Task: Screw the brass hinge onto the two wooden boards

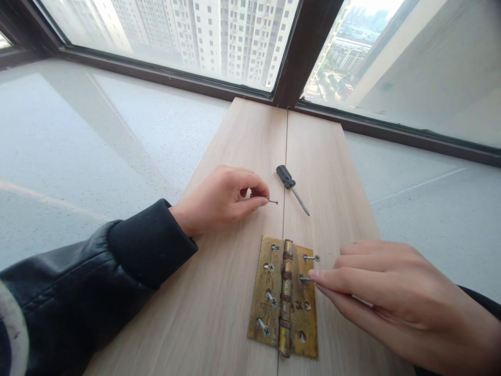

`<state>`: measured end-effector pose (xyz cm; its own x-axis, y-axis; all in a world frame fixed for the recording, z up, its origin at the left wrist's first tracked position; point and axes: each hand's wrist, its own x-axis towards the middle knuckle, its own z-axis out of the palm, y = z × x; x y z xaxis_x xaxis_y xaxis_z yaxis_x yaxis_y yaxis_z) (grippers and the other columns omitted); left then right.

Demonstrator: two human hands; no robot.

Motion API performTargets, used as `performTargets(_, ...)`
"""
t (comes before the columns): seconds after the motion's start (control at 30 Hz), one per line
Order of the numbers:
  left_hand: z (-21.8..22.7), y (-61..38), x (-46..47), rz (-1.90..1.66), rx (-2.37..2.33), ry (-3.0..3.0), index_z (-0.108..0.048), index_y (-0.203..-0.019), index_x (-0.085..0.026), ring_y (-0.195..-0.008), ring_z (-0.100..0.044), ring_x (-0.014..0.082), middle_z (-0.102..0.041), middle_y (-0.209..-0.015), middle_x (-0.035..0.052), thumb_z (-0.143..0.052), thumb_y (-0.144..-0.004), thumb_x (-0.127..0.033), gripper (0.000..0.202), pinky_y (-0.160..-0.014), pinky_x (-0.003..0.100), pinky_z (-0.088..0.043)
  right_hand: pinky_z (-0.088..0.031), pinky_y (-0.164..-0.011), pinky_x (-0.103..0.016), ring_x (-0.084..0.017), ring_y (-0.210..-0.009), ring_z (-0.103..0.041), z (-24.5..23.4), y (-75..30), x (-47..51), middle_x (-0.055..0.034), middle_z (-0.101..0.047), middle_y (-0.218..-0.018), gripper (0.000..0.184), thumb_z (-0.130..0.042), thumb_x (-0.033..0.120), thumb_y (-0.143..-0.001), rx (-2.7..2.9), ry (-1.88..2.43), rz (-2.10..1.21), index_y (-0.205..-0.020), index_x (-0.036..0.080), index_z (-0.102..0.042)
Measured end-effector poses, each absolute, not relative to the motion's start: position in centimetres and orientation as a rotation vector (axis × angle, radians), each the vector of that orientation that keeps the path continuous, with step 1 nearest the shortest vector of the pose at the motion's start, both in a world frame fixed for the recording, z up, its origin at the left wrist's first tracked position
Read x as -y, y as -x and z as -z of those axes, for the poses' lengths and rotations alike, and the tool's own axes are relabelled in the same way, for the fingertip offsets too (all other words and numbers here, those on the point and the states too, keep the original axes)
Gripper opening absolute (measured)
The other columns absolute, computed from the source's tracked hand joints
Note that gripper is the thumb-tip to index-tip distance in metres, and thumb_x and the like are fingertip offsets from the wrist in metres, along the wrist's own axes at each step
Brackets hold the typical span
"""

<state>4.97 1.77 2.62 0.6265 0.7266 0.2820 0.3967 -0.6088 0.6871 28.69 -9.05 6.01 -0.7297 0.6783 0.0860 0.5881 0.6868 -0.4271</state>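
Above the brass hinge [282,297], a screw [270,199] pinched in the left hand [219,201].

The left arm comes in from the lower left of the frame in a dark sleeve, the wrist bare past the cuff. The left hand [221,198] sits at centre, knuckles up, thumb and forefinger pinched together at their tips, the other fingers curled under. The right hand [395,295] enters from the lower right, palm down, fingers long and close together, fingertips pinched and pointing left
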Motion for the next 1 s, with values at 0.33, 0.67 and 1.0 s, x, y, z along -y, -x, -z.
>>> performTargets(0.33,-2.6,-4.9,-1.7,-0.741,-0.876,-2.265,-0.069,-0.079,-0.015,-0.06,-0.051,0.0066,-0.062,-0.071,-0.0018,-0.063,-0.08,-0.016,0.006,-0.056,0.02,-0.04,-0.02,-0.05,-0.029,-0.014,-0.053,-0.04,-6.1,-28.5,9.2,0.002,-0.046,-0.061,0.023,-0.042,0.007,-0.095,2.646,0.982,-0.681,-0.094,0.018,-0.062)
performTargets(0.67,-2.6,-5.0,-1.8,-0.741,-0.88,-2.273,-0.069,-0.078,-0.015,-0.059,-0.05,0.0066,-0.062,-0.069,-0.0018,-0.063,-0.08,-0.015,0.006,-0.056,0.02,-0.039,-0.035,-0.053,-0.028,-0.014,-0.06,-0.053,-5.4,-28.2,8.9,-0.001,-0.057,-0.072,0.02,-0.046,0.008,-0.092,2.512,1.061,-0.617,-0.098,0.017,-0.063)
performTargets(1.0,-2.6,-5.0,-1.8,-0.739,-0.893,-2.263,-0.069,-0.078,-0.014,-0.058,-0.048,0.0049,-0.061,-0.068,-0.003,-0.064,-0.079,-0.014,0.005,-0.055,0.019,-0.038,-0.029,-0.05,-0.028,-0.012,-0.055,-0.046,-5.1,-28.2,9.1,0.0023,-0.052,-0.067,0.006,-0.055,0.02,-0.093,2.557,1.081,-0.545,-0.094,0.017,-0.061)
